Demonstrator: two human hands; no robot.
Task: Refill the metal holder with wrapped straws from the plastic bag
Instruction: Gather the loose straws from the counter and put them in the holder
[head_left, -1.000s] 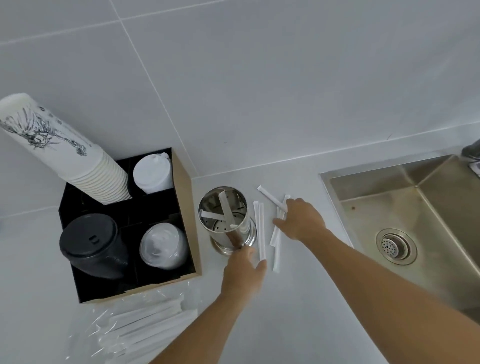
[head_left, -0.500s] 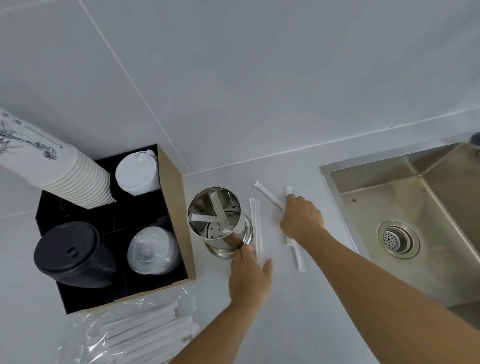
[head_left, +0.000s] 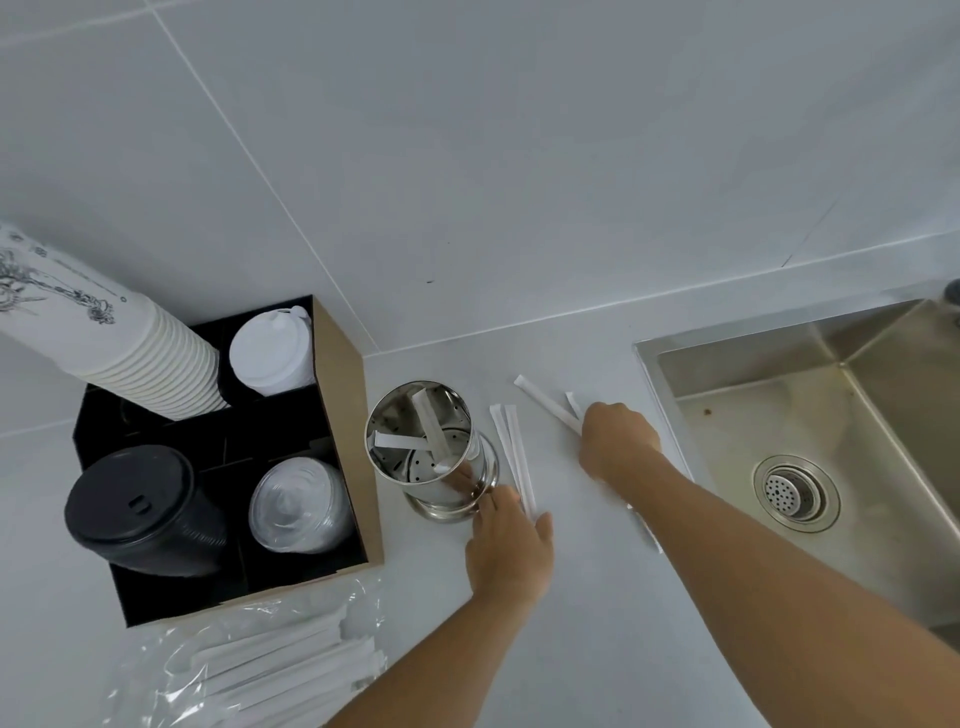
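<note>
step in hand: gathering loose wrapped straws off the counter (head_left: 597, 649) beside the metal holder (head_left: 434, 457); by my reading the refill was at an early stage, since the holder held only two or three straws, leaning against its wall
left hand: the left hand (head_left: 511, 551) lay palm down at about 5 o'clock from the holder's base, fingers together and reaching toward 12 o'clock; the fingertips (head_left: 501, 501) touched or nearly touched the near end of the straw pair (head_left: 511, 457); it held nothing that could be seen
right hand: the right hand (head_left: 618, 441) sat curled, knuckles up, at 3 o'clock from the holder; a diagonal straw (head_left: 545, 402) ran out from under it toward 10 o'clock, and a short white end showed just beside it; whether the fingers pinched that straw or only pressed on it could not be told
straw pair: two straws lay side by side just right of the holder, running from 12 to 6 o'clock
another straw: one more (head_left: 647, 530) peeked out from beneath the right forearm
plastic bag: the plastic bag (head_left: 249, 670) of wrapped straws lay at 7 o'clock from the holder, well apart from both hands
next move calls for: likely closing the fingers round the loose straws, lifting them, and dropping them upright through the holder's open top
risk: thin paper wrappers lying flat on a smooth counter looked hard to pinch
</note>
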